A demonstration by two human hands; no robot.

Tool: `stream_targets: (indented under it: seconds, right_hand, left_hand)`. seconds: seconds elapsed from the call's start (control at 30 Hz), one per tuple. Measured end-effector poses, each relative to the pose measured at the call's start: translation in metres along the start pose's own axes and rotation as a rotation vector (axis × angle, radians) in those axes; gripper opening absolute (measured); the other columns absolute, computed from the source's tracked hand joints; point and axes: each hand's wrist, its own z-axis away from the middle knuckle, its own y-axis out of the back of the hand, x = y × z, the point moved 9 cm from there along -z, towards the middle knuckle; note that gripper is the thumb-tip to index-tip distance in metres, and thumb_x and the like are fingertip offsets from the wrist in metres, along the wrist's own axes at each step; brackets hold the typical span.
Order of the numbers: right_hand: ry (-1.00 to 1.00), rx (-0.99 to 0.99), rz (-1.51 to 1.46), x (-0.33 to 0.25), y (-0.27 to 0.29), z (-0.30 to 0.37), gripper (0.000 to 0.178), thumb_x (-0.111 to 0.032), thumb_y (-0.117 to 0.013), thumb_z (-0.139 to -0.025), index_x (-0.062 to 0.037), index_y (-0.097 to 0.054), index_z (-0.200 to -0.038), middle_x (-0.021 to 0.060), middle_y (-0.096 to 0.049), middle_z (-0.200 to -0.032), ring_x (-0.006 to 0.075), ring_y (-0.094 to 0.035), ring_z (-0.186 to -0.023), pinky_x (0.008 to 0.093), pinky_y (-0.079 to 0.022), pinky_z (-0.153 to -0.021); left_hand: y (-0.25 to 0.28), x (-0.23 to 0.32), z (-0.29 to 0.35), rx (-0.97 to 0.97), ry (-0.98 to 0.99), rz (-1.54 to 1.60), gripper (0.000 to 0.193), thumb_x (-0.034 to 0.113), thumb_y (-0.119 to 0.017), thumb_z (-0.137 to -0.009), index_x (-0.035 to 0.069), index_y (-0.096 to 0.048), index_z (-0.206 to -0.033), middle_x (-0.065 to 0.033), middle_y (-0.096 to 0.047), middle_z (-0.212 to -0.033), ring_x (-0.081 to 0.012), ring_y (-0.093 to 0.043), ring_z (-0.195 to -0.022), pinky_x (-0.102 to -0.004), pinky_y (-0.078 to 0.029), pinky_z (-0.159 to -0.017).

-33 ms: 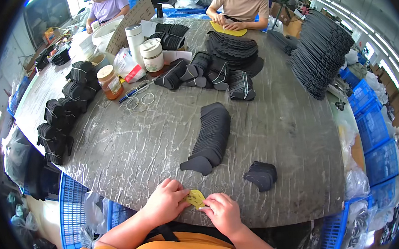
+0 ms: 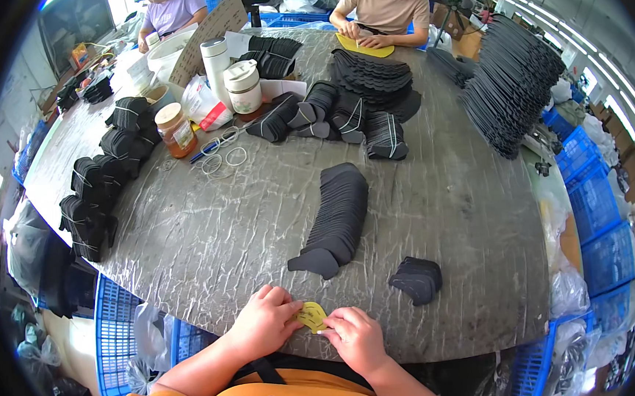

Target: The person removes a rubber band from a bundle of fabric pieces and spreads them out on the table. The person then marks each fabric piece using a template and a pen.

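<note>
Close to the table's near edge, my left hand (image 2: 266, 321) grips the left side of a small yellow curved template (image 2: 312, 315) with thumb and fingers. Dark marks show on its face. My right hand (image 2: 355, 335) is closed in a pinch at the template's lower right edge; a small pale thing may be at its fingertips, too small to make out. Ahead of my hands lies a long fanned row of black curved pieces (image 2: 337, 215). A short stack of similar black pieces (image 2: 416, 279), with thin pale lines on top, sits to the right.
Banded black bundles (image 2: 87, 221) line the left side; more bundles (image 2: 384, 136) lie farther back. A jar (image 2: 175, 132), a lidded cup (image 2: 243, 88) and loose rubber bands (image 2: 223, 160) are back left. A tall black stack (image 2: 509, 89) stands right. Across the table a person (image 2: 382, 13) handles a yellow sheet.
</note>
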Motion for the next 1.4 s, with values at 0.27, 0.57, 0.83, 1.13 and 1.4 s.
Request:
stream_targets:
  seconds: [0.27,0.57,0.83,1.13,1.4]
  right_hand:
    - [0.032,-0.009,-0.012,0.002,0.000,0.000,0.020,-0.004,-0.077,-0.071,-0.0060,-0.073,-0.091,0.0038,-0.069,-0.103,0.0235,-0.064,-0.085,0.0353,-0.056,-0.072]
    - [0.063,-0.027,0.013,0.002,-0.002,-0.001,0.018,-0.006,-0.076,-0.072,-0.0072,-0.074,-0.090,0.0022,-0.071,-0.107,0.0216,-0.064,-0.084,0.0339,-0.056,-0.072]
    - [0.064,0.018,-0.133,-0.009,0.019,-0.021,0.015,-0.006,-0.072,-0.080,-0.0051,-0.069,-0.094,0.0092,-0.069,-0.100,0.0275,-0.064,-0.086,0.0374,-0.054,-0.075]
    - [-0.122,0.025,-0.390,-0.008,0.005,-0.037,0.010,-0.003,-0.054,-0.100,0.0017,-0.059,-0.092,0.0131,-0.063,-0.087,0.0245,-0.066,-0.078,0.0339,-0.053,-0.070]
    - [-0.101,-0.033,-0.428,-0.007,-0.006,-0.039,0.006,-0.004,-0.059,-0.097,0.0015,-0.056,-0.096,0.0170,-0.062,-0.092,0.0360,-0.065,-0.081,0.0410,-0.053,-0.071]
  left_hand:
    - [-0.002,0.007,0.005,0.048,0.005,-0.069,0.037,0.018,-0.077,-0.079,0.006,-0.072,-0.114,-0.0080,-0.060,-0.100,-0.0285,-0.055,-0.093,-0.0407,-0.047,-0.085]
    - [-0.032,0.048,0.040,0.126,-0.247,-0.232,0.041,0.023,-0.075,-0.078,0.000,-0.067,-0.111,-0.0164,-0.061,-0.118,-0.0336,-0.058,-0.109,-0.0472,-0.050,-0.093]
    - [-0.041,0.050,0.042,0.038,-0.243,-0.300,0.052,0.036,-0.072,-0.083,-0.002,-0.065,-0.118,-0.0215,-0.059,-0.124,-0.0371,-0.057,-0.115,-0.0496,-0.048,-0.100]
    - [-0.039,0.048,0.041,0.024,-0.210,-0.265,0.055,0.040,-0.070,-0.085,-0.001,-0.064,-0.121,-0.0194,-0.060,-0.123,-0.0343,-0.057,-0.116,-0.0475,-0.047,-0.102]
    - [-0.037,0.049,0.043,0.056,-0.216,-0.251,0.054,0.039,-0.069,-0.086,-0.002,-0.064,-0.121,-0.0163,-0.059,-0.123,-0.0312,-0.056,-0.117,-0.0453,-0.047,-0.103]
